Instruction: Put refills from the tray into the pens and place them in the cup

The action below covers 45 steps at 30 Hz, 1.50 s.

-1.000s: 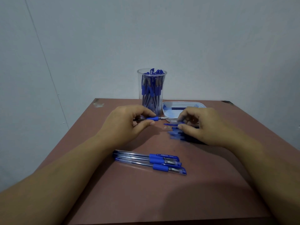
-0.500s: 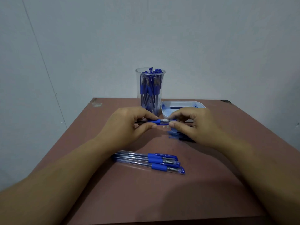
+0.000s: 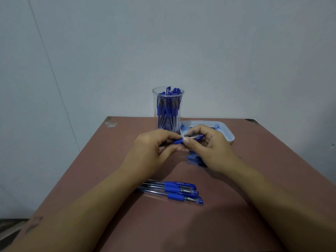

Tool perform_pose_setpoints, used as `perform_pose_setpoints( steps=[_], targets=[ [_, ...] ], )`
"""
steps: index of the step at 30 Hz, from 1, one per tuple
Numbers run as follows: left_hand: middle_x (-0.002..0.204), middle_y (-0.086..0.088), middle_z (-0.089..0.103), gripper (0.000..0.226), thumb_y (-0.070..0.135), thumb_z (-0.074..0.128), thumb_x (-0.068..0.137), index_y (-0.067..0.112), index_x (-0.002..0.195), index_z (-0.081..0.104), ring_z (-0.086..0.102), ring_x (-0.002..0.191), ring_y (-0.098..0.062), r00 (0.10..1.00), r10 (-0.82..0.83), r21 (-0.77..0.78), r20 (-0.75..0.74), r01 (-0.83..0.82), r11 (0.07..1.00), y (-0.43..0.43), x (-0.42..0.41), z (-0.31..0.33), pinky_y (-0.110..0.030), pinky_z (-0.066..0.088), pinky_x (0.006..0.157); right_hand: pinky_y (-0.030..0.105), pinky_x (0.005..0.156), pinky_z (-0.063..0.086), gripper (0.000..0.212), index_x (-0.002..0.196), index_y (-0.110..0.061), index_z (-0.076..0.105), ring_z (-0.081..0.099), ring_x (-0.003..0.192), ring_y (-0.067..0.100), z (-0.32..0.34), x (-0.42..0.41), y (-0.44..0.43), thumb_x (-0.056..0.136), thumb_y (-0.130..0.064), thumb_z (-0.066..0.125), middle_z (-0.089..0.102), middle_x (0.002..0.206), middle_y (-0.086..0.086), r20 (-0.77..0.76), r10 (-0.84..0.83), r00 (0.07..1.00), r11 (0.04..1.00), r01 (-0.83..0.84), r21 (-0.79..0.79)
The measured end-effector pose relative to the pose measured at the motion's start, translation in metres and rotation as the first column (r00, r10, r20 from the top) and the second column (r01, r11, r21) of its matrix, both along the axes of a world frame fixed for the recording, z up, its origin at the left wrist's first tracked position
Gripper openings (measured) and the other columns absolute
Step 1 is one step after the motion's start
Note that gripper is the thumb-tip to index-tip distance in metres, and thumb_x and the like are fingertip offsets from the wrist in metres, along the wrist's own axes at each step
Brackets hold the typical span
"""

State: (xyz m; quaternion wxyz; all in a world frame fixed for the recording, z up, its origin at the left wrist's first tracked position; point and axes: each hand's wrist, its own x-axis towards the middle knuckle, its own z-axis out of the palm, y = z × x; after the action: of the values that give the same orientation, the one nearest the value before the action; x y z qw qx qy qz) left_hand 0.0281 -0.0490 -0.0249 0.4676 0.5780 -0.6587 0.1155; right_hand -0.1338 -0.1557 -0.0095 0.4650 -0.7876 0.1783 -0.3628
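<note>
— Where the brown bench [image 3: 109,179] lies nearest, between the two forearms, what rests on it?

— Three capped pens [image 3: 172,192], side by side and touching. Their clear barrels point left and their blue caps point right.

— And just beyond them?

— The hands meet above the bench. The left grip [image 3: 151,152] is curled round a pen [image 3: 179,141], thumb and fingers pinching it by its blue rubber sleeve, and a dark end sticks out to the left. The right grip [image 3: 211,150] pinches the same pen's other end between thumb and forefinger, where a clear part with a blue tip shows.

— Anything beneath them?

— A blurred blue heap [image 3: 192,159] lies on the bench just under the right grip. I cannot tell whether it is pens or caps.

— Farther back?

— A white tray [image 3: 227,135] sits behind the right grip, partly hidden by it, with blue bits inside that are too small to name. Just left of it a clear cup [image 3: 168,110] stands upright, packed with blue pens, near the bench's far edge. A pale wall [image 3: 236,51] rises behind.
</note>
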Motion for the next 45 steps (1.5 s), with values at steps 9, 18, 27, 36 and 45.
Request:
perform_pose_setpoints(
  steps=[9,18,27,36,45],
  targets=[
    [0.137,0.013,0.046,0.084,0.052,0.078,0.071,0.028,0.143,0.042,0.043,0.122,-0.003,0.974,0.196,0.165,0.114,-0.213,0.963,0.001,0.052,0.037,-0.028,0.039,0.103,0.038,0.084,0.054,0.038,0.093,-0.027,0.042,0.068,0.075,0.018,0.057,-0.018,-0.037,0.074,-0.032,0.074,0.069,0.067,-0.004,0.260,-0.227,0.939,0.974,0.216,0.067],
    [0.146,0.003,0.043,0.083,0.046,0.084,0.068,0.027,0.140,0.046,0.043,0.132,-0.011,0.980,0.172,0.095,0.103,-0.182,0.979,-0.042,0.079,0.049,-0.037,0.045,0.103,0.029,0.078,0.054,0.031,0.095,-0.028,0.047,0.067,0.074,0.018,0.124,0.019,-0.076,0.083,-0.024,0.075,0.070,0.073,-0.003,0.242,-0.268,0.932,0.920,0.322,-0.222],
    [0.137,0.004,0.051,0.073,0.030,0.089,0.067,0.020,0.131,0.056,0.053,0.116,-0.006,0.989,0.137,0.023,0.061,-0.138,0.990,-0.049,0.081,0.046,-0.025,0.048,0.095,0.007,0.065,0.039,0.029,0.115,-0.017,0.066,0.048,0.059,-0.001,0.110,0.076,-0.094,0.086,-0.018,0.072,0.056,0.070,-0.003,0.128,-0.235,0.963,0.894,0.266,-0.360],
    [0.136,0.008,0.051,0.073,0.030,0.089,0.067,0.021,0.131,0.055,0.058,0.111,-0.008,0.987,0.146,0.013,0.063,-0.147,0.989,-0.050,0.082,0.042,-0.020,0.046,0.095,0.038,0.106,0.036,0.041,0.120,-0.034,0.067,0.037,0.124,0.017,0.085,0.082,-0.092,0.094,-0.056,0.045,0.045,0.120,-0.004,-0.319,-0.133,0.938,0.908,-0.014,-0.419],
    [0.148,0.006,0.043,0.080,0.032,0.081,0.077,0.024,0.145,0.040,0.043,0.132,-0.009,0.966,0.232,0.094,0.112,-0.243,0.965,-0.039,0.068,0.044,-0.018,0.031,0.105,0.038,0.102,0.039,0.042,0.130,-0.034,0.058,0.040,0.118,0.015,0.079,0.064,-0.080,0.093,-0.052,0.051,0.048,0.120,-0.005,-0.206,-0.180,0.962,0.894,0.073,-0.442]
  ],
)
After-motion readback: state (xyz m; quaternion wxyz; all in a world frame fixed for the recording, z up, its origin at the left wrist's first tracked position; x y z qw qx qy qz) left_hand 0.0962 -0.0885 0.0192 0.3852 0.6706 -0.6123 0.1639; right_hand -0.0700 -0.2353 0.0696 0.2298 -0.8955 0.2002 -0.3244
